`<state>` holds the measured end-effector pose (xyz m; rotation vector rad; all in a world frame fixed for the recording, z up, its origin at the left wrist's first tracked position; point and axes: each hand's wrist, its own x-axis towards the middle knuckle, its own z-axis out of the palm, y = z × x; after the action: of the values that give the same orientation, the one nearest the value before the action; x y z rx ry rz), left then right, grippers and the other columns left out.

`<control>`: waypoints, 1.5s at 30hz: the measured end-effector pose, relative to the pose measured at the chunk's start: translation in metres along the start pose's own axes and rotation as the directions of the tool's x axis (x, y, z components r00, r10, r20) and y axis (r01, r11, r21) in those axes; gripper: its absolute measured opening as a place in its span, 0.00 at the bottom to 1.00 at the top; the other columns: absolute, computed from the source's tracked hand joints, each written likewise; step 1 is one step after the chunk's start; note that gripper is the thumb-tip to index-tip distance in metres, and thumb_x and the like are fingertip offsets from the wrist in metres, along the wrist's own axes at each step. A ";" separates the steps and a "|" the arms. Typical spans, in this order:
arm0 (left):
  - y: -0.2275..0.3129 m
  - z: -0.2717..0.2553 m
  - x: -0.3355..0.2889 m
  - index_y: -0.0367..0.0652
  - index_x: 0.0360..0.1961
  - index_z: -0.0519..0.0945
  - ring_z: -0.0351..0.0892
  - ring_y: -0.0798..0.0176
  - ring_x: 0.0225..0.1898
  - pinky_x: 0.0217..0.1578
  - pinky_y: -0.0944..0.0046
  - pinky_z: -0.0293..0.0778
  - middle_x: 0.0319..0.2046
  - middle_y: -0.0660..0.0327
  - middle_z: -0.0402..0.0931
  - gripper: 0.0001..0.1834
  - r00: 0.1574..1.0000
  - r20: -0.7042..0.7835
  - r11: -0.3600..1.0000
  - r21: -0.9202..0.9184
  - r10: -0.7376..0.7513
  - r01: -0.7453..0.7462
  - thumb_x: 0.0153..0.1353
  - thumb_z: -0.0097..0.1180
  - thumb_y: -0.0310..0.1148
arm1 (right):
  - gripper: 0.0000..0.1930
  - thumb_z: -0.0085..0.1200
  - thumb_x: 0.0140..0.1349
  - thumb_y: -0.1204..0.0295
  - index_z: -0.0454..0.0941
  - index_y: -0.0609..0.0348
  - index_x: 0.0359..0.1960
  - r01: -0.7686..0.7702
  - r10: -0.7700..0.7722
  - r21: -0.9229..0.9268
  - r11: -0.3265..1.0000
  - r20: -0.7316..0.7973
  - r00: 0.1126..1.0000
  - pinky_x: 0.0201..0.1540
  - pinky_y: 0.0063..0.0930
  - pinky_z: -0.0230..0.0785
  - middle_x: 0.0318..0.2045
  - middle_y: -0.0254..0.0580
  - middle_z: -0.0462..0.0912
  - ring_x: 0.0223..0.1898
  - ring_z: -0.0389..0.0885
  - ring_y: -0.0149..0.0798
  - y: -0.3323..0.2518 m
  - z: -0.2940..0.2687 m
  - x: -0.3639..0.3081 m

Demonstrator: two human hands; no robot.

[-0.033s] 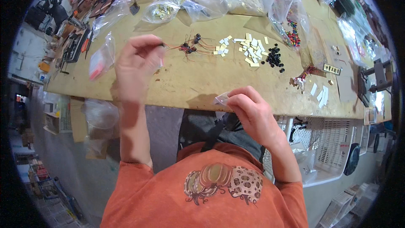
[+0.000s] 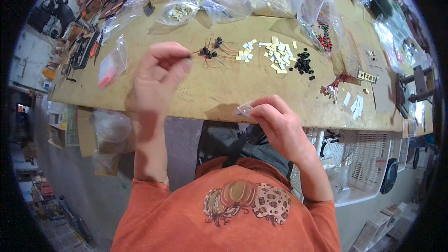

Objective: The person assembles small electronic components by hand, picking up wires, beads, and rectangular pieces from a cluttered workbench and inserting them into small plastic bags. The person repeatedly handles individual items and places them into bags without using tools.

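My left hand (image 2: 161, 72) is raised over the left part of the table, slightly blurred, thumb and forefinger pinched on a small dark part (image 2: 189, 57). A thin red wire shows near those fingertips, beside a cluster of small black parts with thin wires (image 2: 209, 52). Close to the table's front edge, my right hand (image 2: 280, 123) has its fingers closed on a small clear plastic bag (image 2: 244, 108). What the bag contains is too small to make out.
Cream rectangular pieces (image 2: 280, 56) and black round pieces (image 2: 304, 63) lie in heaps. Farther right are a wire bundle with white ends (image 2: 332, 88) and white strips (image 2: 357, 107). Filled plastic bags (image 2: 182, 7) and a clear bin (image 2: 280, 0) line the back; a pink-and-white bag (image 2: 112, 67) lies left.
My left hand has moved slightly to the right, toward the wired black parts, still pinched. My right hand and its small bag have stayed in place.
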<state>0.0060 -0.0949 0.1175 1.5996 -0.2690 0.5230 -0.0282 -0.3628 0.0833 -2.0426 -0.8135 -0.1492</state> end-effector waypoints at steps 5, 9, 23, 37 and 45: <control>0.013 0.024 -0.026 0.39 0.39 0.82 0.82 0.66 0.42 0.44 0.68 0.77 0.40 0.60 0.82 0.14 0.946 0.276 0.983 0.021 0.167 -0.180 0.52 0.67 0.14 | 0.12 0.57 0.56 0.85 0.78 0.60 0.42 0.022 -0.022 0.001 1.000 0.013 1.000 0.44 0.36 0.77 0.42 0.47 0.79 0.42 0.81 0.50 -0.008 -0.001 0.005; 0.018 0.026 -0.035 0.42 0.36 0.84 0.84 0.62 0.39 0.40 0.64 0.79 0.37 0.59 0.83 0.13 0.940 0.329 0.984 0.109 0.096 -0.138 0.50 0.69 0.16 | 0.14 0.56 0.56 0.85 0.79 0.59 0.43 0.042 -0.042 -0.003 0.999 0.016 0.999 0.44 0.36 0.78 0.43 0.48 0.79 0.43 0.82 0.51 -0.008 -0.001 0.004; 0.009 0.040 -0.045 0.41 0.36 0.84 0.83 0.61 0.38 0.39 0.64 0.78 0.36 0.58 0.83 0.12 0.879 0.476 0.986 0.160 -0.032 -0.051 0.50 0.69 0.17 | 0.16 0.57 0.54 0.84 0.78 0.60 0.46 0.071 -0.065 -0.056 0.996 0.108 0.992 0.49 0.38 0.78 0.48 0.51 0.79 0.49 0.81 0.52 -0.014 0.001 -0.002; -0.045 0.055 -0.024 0.40 0.37 0.84 0.79 0.56 0.47 0.51 0.58 0.74 0.46 0.55 0.81 0.09 0.703 0.697 0.990 0.085 -0.142 0.116 0.56 0.68 0.30 | 0.08 0.59 0.60 0.84 0.79 0.62 0.40 -0.073 0.071 0.080 0.994 0.017 0.997 0.44 0.35 0.79 0.46 0.47 0.81 0.45 0.84 0.48 -0.002 0.000 -0.029; -0.116 0.089 0.044 0.37 0.42 0.83 0.81 0.60 0.34 0.38 0.63 0.76 0.35 0.55 0.80 0.09 0.835 0.550 0.790 0.526 -0.034 -0.314 0.61 0.61 0.24 | 0.10 0.58 0.58 0.85 0.77 0.63 0.41 -0.089 0.091 0.072 0.993 -0.030 0.995 0.45 0.37 0.78 0.45 0.49 0.80 0.44 0.82 0.52 0.003 -0.012 -0.046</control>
<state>0.1142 -0.1645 0.0351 2.3647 -0.7136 0.2671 -0.0592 -0.3956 0.0694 -2.0013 -0.6948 -0.1027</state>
